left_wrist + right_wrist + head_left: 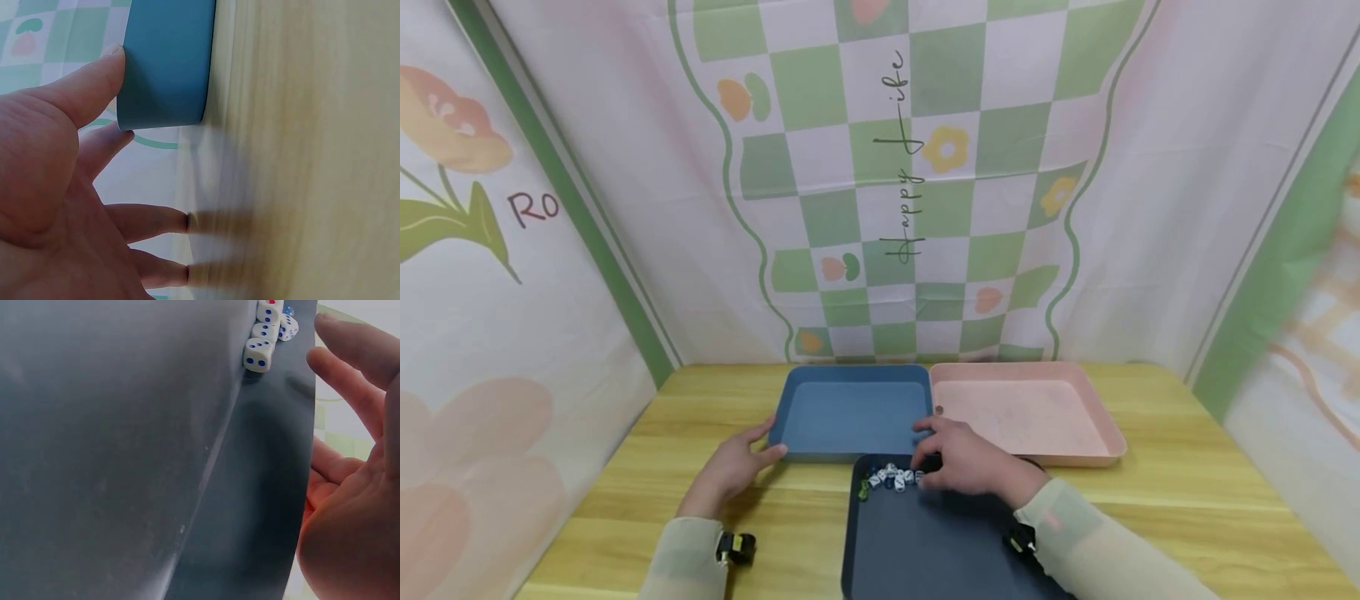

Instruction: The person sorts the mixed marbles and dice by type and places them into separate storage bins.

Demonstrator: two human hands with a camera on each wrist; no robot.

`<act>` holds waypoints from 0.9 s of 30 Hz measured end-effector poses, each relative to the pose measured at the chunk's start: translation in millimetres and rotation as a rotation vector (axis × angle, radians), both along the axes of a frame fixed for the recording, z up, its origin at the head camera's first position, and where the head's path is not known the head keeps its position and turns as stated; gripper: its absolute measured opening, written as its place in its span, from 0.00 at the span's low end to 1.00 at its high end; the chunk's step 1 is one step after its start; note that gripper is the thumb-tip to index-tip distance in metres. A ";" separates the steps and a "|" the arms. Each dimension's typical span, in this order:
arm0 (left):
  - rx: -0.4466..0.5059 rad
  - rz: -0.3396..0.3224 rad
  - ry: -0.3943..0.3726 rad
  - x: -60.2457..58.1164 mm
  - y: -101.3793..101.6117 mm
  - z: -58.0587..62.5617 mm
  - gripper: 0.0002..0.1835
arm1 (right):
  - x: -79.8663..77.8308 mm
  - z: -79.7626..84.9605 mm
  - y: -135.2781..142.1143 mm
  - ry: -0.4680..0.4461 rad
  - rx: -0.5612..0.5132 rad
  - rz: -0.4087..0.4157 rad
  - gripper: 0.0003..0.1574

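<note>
My left hand (733, 468) is at the near left corner of the blue tray (853, 418). In the left wrist view its thumb and index fingertips touch the tray's corner, while the other fingers stretch out beside it. My right hand (967, 458) hovers at the far edge of the dark tray (943, 546), close to white dice (899, 483). The right wrist view shows its fingers loosely extended past the rim, apart from the dice and with nothing visible between them. Several dice lie against the far wall. A small green item (862, 491) lies at the tray's far left corner.
A pink tray (1022, 412) stands right of the blue one, with a small brown spot or object (939, 410) at its left side. All the trays rest on a wooden table (797, 525). Patterned cloth (887, 208) hangs behind.
</note>
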State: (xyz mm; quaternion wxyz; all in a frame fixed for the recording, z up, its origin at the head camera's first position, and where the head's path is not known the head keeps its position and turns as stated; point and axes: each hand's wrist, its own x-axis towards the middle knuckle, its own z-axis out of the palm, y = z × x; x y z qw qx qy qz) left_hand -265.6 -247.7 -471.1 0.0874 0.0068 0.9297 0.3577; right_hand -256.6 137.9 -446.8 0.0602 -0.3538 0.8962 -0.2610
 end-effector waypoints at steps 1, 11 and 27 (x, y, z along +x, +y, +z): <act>0.001 0.000 0.001 -0.2 -0.1 -0.4 0.38 | 0.2 -0.5 -0.4 0.005 0.004 0.001 0.08; 0.022 0.011 -0.007 0.9 -0.3 -1.3 0.38 | 2.6 -4.1 -2.5 0.043 0.059 -0.016 0.08; 0.038 0.013 -0.014 1.5 0.8 0.4 0.37 | 1.3 -7.2 -4.0 0.091 0.117 0.002 0.09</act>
